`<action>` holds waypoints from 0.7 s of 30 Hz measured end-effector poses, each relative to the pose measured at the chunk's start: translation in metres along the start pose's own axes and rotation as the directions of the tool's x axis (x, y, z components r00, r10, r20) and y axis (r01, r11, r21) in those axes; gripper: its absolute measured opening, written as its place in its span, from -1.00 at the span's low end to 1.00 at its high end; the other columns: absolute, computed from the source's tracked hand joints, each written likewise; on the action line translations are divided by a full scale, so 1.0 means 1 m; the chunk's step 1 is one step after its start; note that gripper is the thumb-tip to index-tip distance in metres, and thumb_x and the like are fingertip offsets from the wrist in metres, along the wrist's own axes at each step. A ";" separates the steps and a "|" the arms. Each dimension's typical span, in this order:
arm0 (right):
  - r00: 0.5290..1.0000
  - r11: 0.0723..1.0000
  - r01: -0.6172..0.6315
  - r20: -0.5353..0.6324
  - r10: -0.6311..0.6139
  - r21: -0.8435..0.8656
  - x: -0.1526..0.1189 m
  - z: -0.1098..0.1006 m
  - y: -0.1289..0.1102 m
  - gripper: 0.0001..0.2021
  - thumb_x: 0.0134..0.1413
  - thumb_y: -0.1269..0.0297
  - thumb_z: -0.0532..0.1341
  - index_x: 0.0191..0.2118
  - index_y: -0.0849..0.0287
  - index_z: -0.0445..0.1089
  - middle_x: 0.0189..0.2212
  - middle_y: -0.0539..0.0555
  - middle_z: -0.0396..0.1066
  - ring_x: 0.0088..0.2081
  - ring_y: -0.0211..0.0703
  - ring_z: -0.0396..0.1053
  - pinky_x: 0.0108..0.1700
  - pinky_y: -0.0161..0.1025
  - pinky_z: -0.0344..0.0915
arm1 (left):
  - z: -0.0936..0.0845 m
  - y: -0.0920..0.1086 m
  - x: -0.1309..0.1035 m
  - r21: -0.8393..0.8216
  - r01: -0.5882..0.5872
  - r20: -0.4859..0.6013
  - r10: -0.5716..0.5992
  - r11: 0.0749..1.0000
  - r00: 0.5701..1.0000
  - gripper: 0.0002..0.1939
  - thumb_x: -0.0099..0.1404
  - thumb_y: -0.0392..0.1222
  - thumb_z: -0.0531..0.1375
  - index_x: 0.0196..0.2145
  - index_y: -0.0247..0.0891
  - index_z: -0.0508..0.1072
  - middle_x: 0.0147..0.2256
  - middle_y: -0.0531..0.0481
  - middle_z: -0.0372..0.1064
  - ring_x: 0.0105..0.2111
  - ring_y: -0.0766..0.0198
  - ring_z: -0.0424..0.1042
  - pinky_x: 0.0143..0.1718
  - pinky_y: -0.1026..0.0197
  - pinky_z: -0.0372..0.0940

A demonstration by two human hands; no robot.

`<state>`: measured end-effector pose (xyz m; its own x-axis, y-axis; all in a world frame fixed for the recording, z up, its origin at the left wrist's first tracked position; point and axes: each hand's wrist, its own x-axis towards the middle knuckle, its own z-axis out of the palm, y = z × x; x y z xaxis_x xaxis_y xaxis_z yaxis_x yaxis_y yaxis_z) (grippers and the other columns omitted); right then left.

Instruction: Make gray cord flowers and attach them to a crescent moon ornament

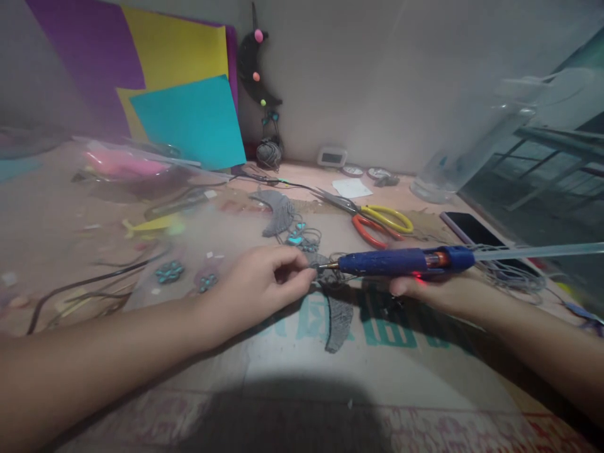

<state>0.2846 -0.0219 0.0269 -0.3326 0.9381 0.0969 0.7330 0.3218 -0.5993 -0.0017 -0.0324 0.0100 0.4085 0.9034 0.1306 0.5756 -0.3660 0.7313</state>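
My right hand [431,290] is closed around a blue glue gun [382,262], with a red light glowing on its underside. A long clear glue stick [538,251] sticks out of its back end. The metal nozzle points left, right by the fingertips of my left hand [264,277]. Thumb and forefinger of that hand pinch the upper edge of a grey yarn-wrapped crescent [340,321]; the exact grip point is partly hidden. Just beyond lie turquoise beaded pieces on cord [297,236] and a second grey crescent [276,212].
Scissors [372,217] with red and yellow handles lie behind the glue gun. A phone [476,229] and coiled cord [512,277] are at right. Turquoise flower pieces [168,272] sit left. A dark crescent hanging [250,63] and coloured sheets [189,119] stand against the wall.
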 end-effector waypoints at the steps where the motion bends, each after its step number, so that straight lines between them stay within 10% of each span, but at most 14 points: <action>1: 1.000 1.000 -0.017 0.006 0.017 0.014 0.001 0.000 0.002 -0.60 -0.12 -0.24 0.31 -0.39 0.00 0.59 -0.53 0.06 0.51 -0.45 0.06 0.48 -0.44 -0.07 0.50 | 0.000 0.000 0.000 0.004 0.003 0.001 -0.003 1.000 1.000 -0.73 0.33 -0.08 0.11 -0.48 -0.24 0.39 -0.55 0.12 0.29 -0.51 0.33 0.26 -0.47 0.30 0.10; 10: 0.998 0.983 0.039 0.045 -0.048 0.181 0.006 0.001 0.006 -0.62 -0.11 -0.15 0.36 -0.25 -0.02 0.64 -0.29 0.09 0.61 -0.24 0.14 0.57 -0.11 0.00 0.57 | -0.001 0.000 -0.001 0.000 -0.015 0.000 0.015 1.000 1.000 -0.74 0.33 -0.09 0.12 -0.48 -0.24 0.40 -0.56 0.13 0.29 -0.52 0.35 0.26 -0.48 0.32 0.10; 21: 1.000 0.990 -0.004 0.024 0.000 0.140 0.001 0.003 0.004 -0.61 -0.09 -0.20 0.35 -0.29 -0.01 0.62 -0.39 0.08 0.58 -0.33 0.12 0.55 -0.23 0.03 0.57 | -0.001 0.001 -0.001 -0.008 -0.019 0.010 0.020 1.000 1.000 -0.74 0.33 -0.11 0.12 -0.48 -0.25 0.40 -0.56 0.14 0.29 -0.52 0.37 0.25 -0.48 0.33 0.10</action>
<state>0.2855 -0.0197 0.0222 -0.3466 0.9348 0.0775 0.6442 0.2973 -0.7048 -0.0022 -0.0329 0.0111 0.4266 0.8938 0.1383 0.5621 -0.3818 0.7337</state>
